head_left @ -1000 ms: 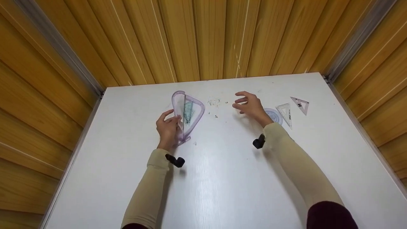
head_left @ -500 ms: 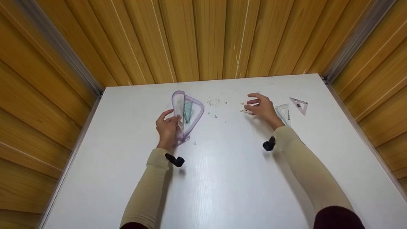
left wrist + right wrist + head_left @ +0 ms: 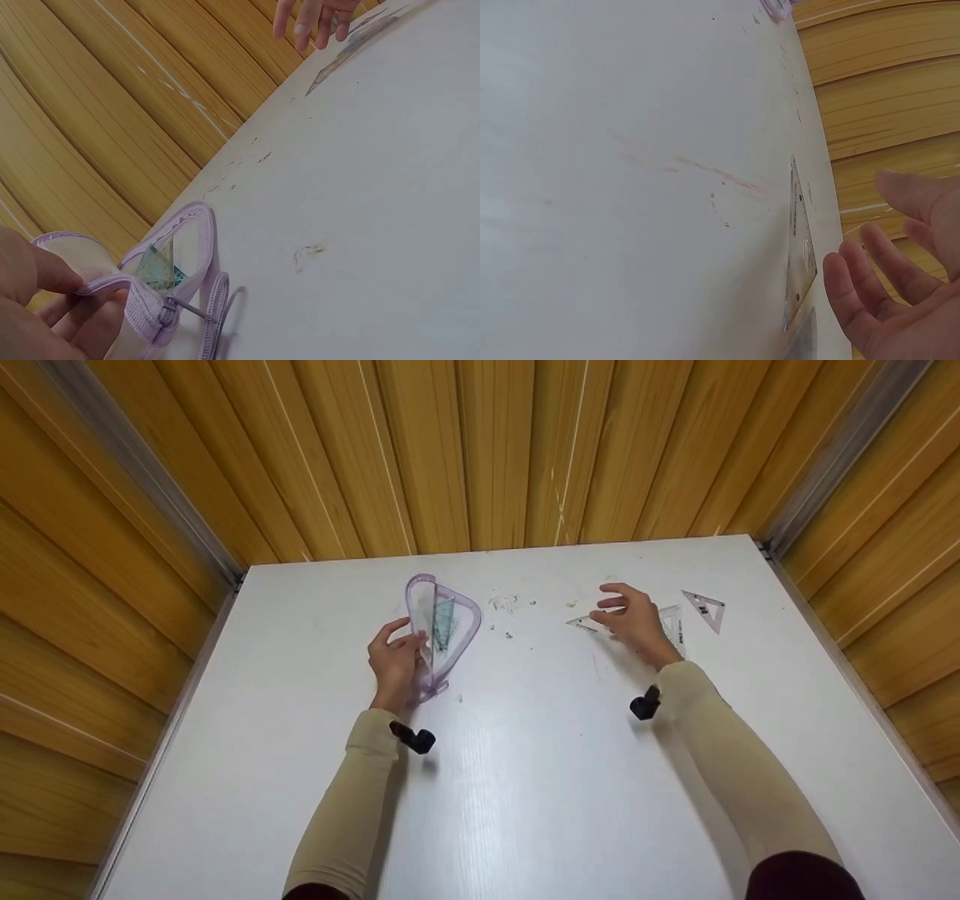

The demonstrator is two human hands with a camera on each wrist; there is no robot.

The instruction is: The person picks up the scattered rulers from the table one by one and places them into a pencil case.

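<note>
My left hand (image 3: 393, 661) pinches the near edge of a clear zip pouch (image 3: 469, 639) with purple trim, which stands open on its side. Inside the pouch lies a teal set square (image 3: 444, 624); the left wrist view shows the pouch's zip (image 3: 168, 309) and fingers at its rim. My right hand (image 3: 631, 619) hovers over the table with loosely bent fingers and nothing between them. Under its fingertips a clear set square (image 3: 582, 623) lies flat, partly covered by the hand; it also shows in the right wrist view, beside the fingers (image 3: 840, 289).
A second clear set square (image 3: 677, 626) lies behind the right wrist, and a pinkish set square (image 3: 706, 610) farther right. Small dark specks and stains (image 3: 504, 602) mark the white table (image 3: 525, 780). Yellow wooden panels (image 3: 495, 457) wall in the back and sides.
My right hand has moved to the right, uncovering the tip of a set square and hiding the blue round protractor seen earlier. The left hand and pouch have stayed put.
</note>
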